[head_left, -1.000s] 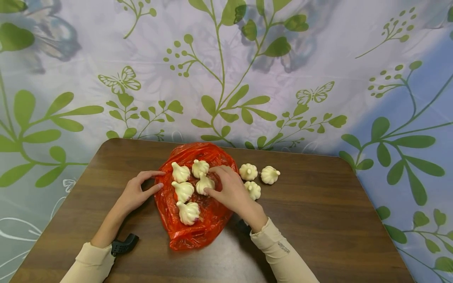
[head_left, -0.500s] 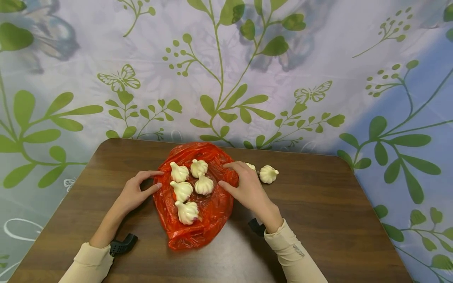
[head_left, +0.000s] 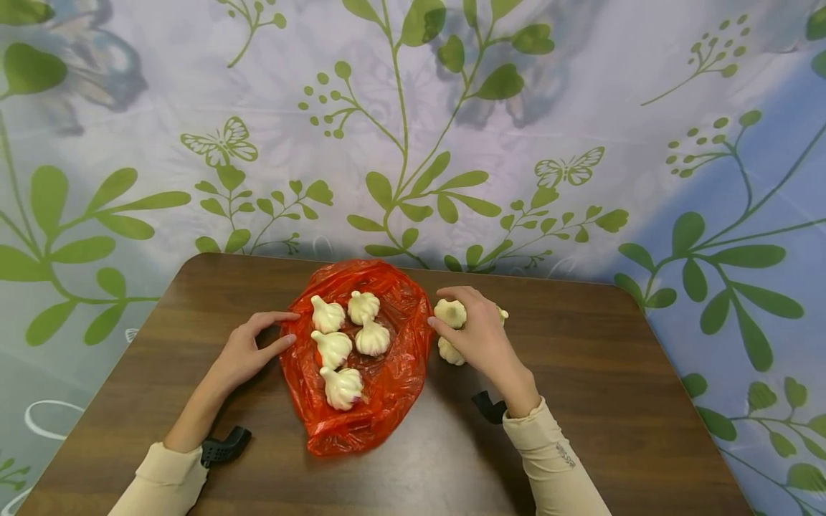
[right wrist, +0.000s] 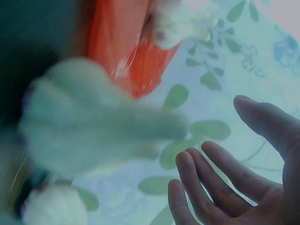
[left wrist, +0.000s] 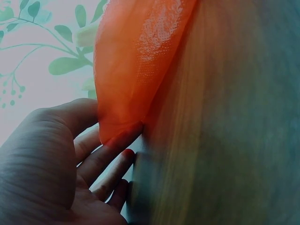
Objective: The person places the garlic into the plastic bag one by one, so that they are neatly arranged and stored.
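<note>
A red plastic bag (head_left: 393, 387) sits on the table, with several white garlic bulbs (head_left: 334, 350) grouped inside its mouth. At the bag's left side my left hand (head_left: 245, 351) rests with thumb and index finger apart, fingertips at the rim. Red film overlaps some fingers of the left hand (left wrist: 89, 159) in the left wrist view. Right of the bag, my right hand (head_left: 480, 337) reaches over loose garlic bulbs (head_left: 450, 313), partly covering them. Its thumb and fingers are spread in the right wrist view, with a garlic bulb (right wrist: 79, 122) close in front of the right hand (right wrist: 234, 183).
The brown wooden table (head_left: 613, 401) ends at a back edge right behind the bag. A leaf-patterned cloth (head_left: 413, 129) hangs behind it. Black wrist mounts (head_left: 226, 446) jut out below both forearms.
My right hand let go of a garlic bulb in the bag and moved right, out over the loose bulbs. The left hand stayed at the bag's rim.
</note>
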The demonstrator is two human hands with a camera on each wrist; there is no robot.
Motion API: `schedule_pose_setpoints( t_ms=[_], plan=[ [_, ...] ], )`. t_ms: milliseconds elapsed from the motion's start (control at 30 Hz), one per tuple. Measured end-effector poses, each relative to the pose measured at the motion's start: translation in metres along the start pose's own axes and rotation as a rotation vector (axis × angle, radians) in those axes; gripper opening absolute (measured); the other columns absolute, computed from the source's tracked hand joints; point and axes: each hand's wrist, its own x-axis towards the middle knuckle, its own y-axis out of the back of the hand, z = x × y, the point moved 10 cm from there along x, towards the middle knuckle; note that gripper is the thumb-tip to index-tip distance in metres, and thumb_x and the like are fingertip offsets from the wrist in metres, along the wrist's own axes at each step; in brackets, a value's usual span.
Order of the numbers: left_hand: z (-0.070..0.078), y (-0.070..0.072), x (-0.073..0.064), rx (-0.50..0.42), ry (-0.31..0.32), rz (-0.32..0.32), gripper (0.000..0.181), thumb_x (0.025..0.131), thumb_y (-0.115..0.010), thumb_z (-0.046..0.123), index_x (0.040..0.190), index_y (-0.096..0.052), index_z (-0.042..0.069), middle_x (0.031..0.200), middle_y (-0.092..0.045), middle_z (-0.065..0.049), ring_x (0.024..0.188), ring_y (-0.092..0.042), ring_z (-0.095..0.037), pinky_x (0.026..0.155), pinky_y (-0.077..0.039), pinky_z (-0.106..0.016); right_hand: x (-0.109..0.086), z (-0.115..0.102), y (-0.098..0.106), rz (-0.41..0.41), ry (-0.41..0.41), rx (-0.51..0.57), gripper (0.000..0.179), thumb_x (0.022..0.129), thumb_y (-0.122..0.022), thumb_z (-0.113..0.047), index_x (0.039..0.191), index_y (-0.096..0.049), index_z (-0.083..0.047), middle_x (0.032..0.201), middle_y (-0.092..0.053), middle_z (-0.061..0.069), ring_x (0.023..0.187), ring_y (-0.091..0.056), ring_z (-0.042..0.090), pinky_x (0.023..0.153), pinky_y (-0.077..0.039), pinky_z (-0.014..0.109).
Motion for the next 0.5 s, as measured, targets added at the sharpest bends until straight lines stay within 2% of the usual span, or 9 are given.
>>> schedule_pose_setpoints(
  t_ms=[167,267,500],
  plan=[
    [0.001,0.0,0.0,0.004,-0.01,0.007,0.037,0.097,-0.078,0.024,0.133,-0.072,0.018,0.137,-0.067,-0.012,0.133,-0.054,-0.037,0.111,-0.036,-0.062,-0.005,0.019,0.017,0.027,-0.014,-0.013,0.046,0.092,-0.085,-0.022,0.131,-0.069,-0.004,0.127,-0.071,0.016,0.112,-0.068,0.037,0.09,-0.056,0.055],
    [0.001,0.0,0.0,0.006,-0.011,0.008,0.037,0.097,-0.078,0.024,0.133,-0.072,0.019,0.137,-0.067,-0.011,0.133,-0.055,-0.036,0.111,-0.036,-0.061,-0.007,0.032,0.03,0.056,-0.027,-0.029,0.046,0.091,-0.085,-0.02,0.13,-0.069,-0.003,0.125,-0.071,0.018,0.116,-0.068,0.038,0.097,-0.053,0.058],
    [0.001,0.0,-0.001,0.0,-0.013,0.008,0.037,0.098,-0.078,0.025,0.133,-0.072,0.019,0.139,-0.066,-0.011,0.134,-0.054,-0.037,0.111,-0.036,-0.062,-0.014,0.061,0.061,0.125,-0.054,-0.076,0.047,0.089,-0.087,-0.017,0.13,-0.07,-0.002,0.124,-0.072,0.021,0.115,-0.069,0.041,0.096,-0.052,0.06]
  ],
)
